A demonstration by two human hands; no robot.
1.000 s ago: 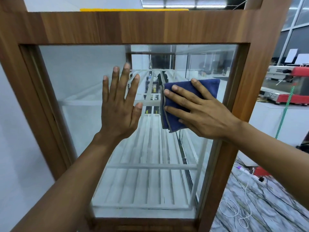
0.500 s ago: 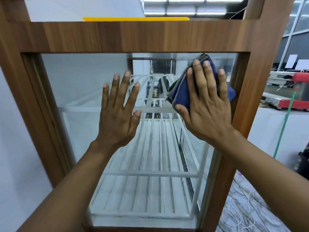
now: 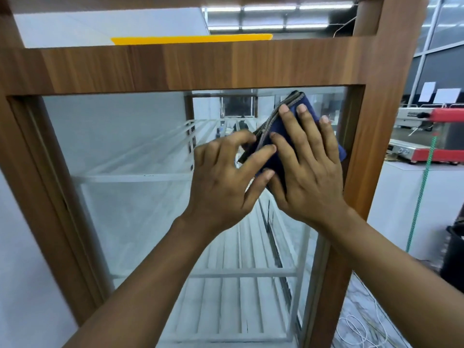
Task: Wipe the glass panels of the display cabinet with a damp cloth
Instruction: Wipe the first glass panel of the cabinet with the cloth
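Right hand (image 3: 308,172): fingers straight, pressing the blue cloth (image 3: 305,99) flat on the glass panel (image 3: 120,151), upper right corner beside the wooden frame (image 3: 190,66). Left hand (image 3: 221,182): fingertips pinching the cloth's folded edge. Advice to myself: square the fold, then wipe in overlapping passes.

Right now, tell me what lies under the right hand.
Under the right hand lies the blue cloth, pressed against the glass panel. Most of the cloth, and the glass behind it, is covered.
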